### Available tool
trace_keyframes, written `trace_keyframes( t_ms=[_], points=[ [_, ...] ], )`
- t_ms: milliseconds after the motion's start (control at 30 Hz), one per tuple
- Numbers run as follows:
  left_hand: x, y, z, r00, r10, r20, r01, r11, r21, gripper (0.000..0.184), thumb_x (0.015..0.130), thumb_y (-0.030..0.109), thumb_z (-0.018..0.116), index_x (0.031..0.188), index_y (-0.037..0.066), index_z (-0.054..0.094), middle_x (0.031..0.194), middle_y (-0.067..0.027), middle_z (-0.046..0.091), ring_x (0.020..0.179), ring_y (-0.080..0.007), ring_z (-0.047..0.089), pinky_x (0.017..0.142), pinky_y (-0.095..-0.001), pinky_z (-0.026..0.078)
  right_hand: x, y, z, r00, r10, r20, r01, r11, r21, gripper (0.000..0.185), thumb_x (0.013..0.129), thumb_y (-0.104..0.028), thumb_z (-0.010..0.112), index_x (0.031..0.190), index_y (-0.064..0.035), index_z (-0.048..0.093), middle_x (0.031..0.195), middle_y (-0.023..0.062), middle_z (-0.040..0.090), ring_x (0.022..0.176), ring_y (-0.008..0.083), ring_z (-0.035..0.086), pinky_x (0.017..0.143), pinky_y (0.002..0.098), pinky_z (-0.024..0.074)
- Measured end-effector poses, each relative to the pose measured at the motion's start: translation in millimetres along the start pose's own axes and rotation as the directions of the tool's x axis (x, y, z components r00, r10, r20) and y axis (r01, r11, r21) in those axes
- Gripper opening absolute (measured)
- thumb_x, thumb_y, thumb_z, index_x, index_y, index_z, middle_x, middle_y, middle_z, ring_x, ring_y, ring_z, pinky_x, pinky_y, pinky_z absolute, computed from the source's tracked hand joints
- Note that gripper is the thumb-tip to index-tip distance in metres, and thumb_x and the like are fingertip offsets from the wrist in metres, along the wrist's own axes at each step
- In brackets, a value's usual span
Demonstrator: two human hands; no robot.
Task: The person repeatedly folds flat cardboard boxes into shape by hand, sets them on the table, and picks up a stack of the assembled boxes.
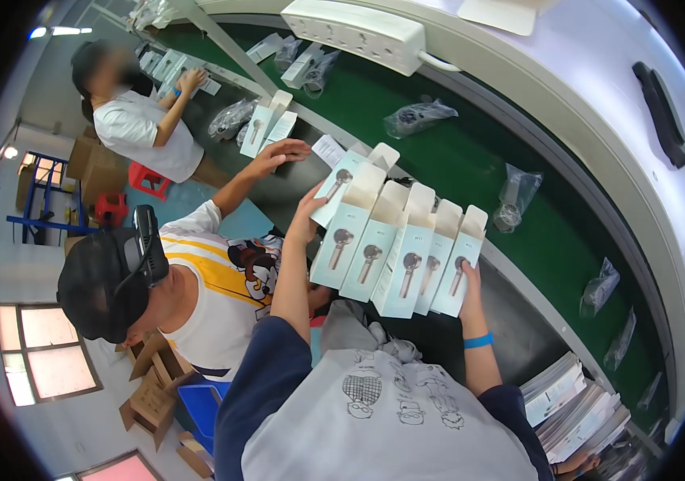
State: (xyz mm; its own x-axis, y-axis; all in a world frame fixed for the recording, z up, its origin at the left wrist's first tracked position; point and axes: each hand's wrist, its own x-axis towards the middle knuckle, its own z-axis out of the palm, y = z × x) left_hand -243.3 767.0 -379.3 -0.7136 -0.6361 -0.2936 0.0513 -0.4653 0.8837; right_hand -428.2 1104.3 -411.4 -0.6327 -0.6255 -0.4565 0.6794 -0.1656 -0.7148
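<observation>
Several light-blue boxes with open top flaps (370, 252) stand side by side in a row, each printed with a picture of a handheld device. My left hand (307, 215) grips the row at its left end, by the tilted box (336, 188). At the right end, my right hand (470, 290) presses on the last box (456, 276), below a blue wristband (478, 341). The boxes are held together between both hands. Most fingers are hidden behind the boxes.
Bagged devices (418, 118) lie along the green conveyor belt (470, 152). A co-worker in a black cap (110, 284) sits close on the left, one hand (278, 156) over the bench. Another person (146, 128) works beyond. Flat cartons (575, 409) are stacked at lower right.
</observation>
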Motion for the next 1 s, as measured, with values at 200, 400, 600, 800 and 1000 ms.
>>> trace_keyframes(
  t_ms=[200, 400, 600, 800, 1000],
  points=[
    [19.0, 8.4, -27.6, 0.999, 0.013, -0.032, -0.016, 0.992, -0.127, 0.068, 0.079, 0.024, 0.058, 0.14, 0.003, 0.038, 0.128, -0.0149, 0.054, 0.114, -0.0266, 0.056, 0.096, -0.0373, 0.045, 3.7, 8.3, 25.9, 0.989, 0.144, 0.023, -0.146, 0.981, 0.127, 0.058, 0.089, -0.027, 0.056, 0.137, -0.0049, 0.034, 0.126, 0.0147, 0.05, 0.115, 0.0258, 0.054, 0.095, 0.0378, 0.0473],
    [37.3, 56.1, -38.4, 0.996, -0.082, -0.032, 0.075, 0.983, -0.166, 0.065, 0.081, 0.023, 0.06, 0.141, 0.004, 0.039, 0.129, -0.0135, 0.055, 0.115, -0.0269, 0.055, 0.098, -0.0371, 0.043, 4.6, -3.0, 73.9, 0.998, 0.064, 0.026, -0.066, 0.993, 0.097, 0.052, 0.092, -0.031, 0.051, 0.134, -0.0026, 0.041, 0.125, 0.0145, 0.056, 0.112, 0.0266, 0.058, 0.095, 0.037, 0.0485],
    [74.0, 121.1, -75.1, 0.971, -0.142, -0.194, 0.087, 0.96, -0.264, 0.056, 0.079, 0.016, 0.063, 0.132, 0.007, 0.05, 0.113, -0.0132, 0.063, 0.1, -0.029, 0.062, 0.084, -0.0412, 0.052, 48.9, -16.9, 156.6, 0.996, 0.093, 0.007, -0.093, 0.991, 0.1, 0.05, 0.092, -0.032, 0.052, 0.131, -0.002, 0.042, 0.123, 0.0146, 0.056, 0.108, 0.025, 0.06, 0.091, 0.0348, 0.0507],
    [106.0, 179.6, -113.8, 0.943, -0.176, -0.283, 0.155, 0.983, -0.095, 0.061, 0.073, 0.043, 0.062, 0.125, 0.01, 0.057, 0.112, -0.0095, 0.065, 0.096, -0.0275, 0.06, 0.09, -0.0358, 0.041, 115.4, -19.1, 250.0, 0.993, 0.058, 0.103, -0.072, 0.988, 0.133, 0.052, 0.087, -0.02, 0.062, 0.128, 0.0009, 0.038, 0.118, 0.0135, 0.051, 0.109, 0.023, 0.054, 0.091, 0.0332, 0.047],
    [156.7, 178.2, -210.5, 0.983, -0.081, -0.166, 0.071, 0.995, -0.067, 0.057, 0.077, 0.035, 0.066, 0.126, 0.008, 0.055, 0.116, -0.0099, 0.064, 0.103, -0.0249, 0.059, 0.093, -0.0369, 0.041, 143.8, 33.9, 314.0, 0.99, 0.072, 0.12, -0.077, 0.996, 0.039, 0.054, 0.089, -0.021, 0.06, 0.132, -0.0007, 0.034, 0.122, 0.0146, 0.051, 0.112, 0.0243, 0.054, 0.094, 0.0345, 0.0471]
  ],
)
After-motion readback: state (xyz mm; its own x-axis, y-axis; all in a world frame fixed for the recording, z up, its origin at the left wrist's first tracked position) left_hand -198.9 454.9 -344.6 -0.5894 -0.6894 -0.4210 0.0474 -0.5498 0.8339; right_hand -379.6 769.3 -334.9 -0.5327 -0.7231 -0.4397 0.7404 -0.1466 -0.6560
